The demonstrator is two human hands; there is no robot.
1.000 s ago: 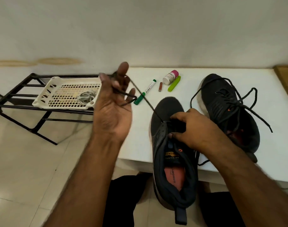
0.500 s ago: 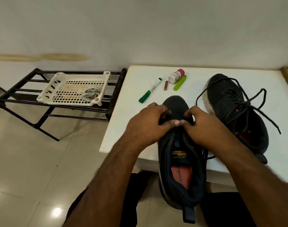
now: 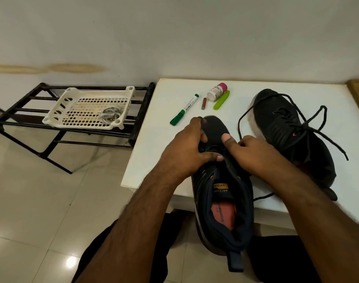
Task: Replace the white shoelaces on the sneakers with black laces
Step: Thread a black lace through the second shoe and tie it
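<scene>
At the near edge of the white counter [image 3: 154, 160], the unlaced sneaker [image 3: 221, 201] is gripped by the left hand [image 3: 186, 152] and right hand [image 3: 250, 154], both curled around its forepart; the laced sneaker [image 3: 293, 135] lies right.

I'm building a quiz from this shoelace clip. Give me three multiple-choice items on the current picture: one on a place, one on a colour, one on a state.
1. Where does the white basket sit?
A. on the black rack
B. on the white table
C. on the floor

2. What colour is the marker's cap?
A. red
B. green
C. blue

3. What state is the far sneaker in?
A. no lace
B. white lace
C. black lace, ends loose

Key:
1 A, the basket rests on the black rack left of the table.
2 B, the marker has a green cap.
3 C, the far sneaker carries a black lace with untied ends.
</scene>
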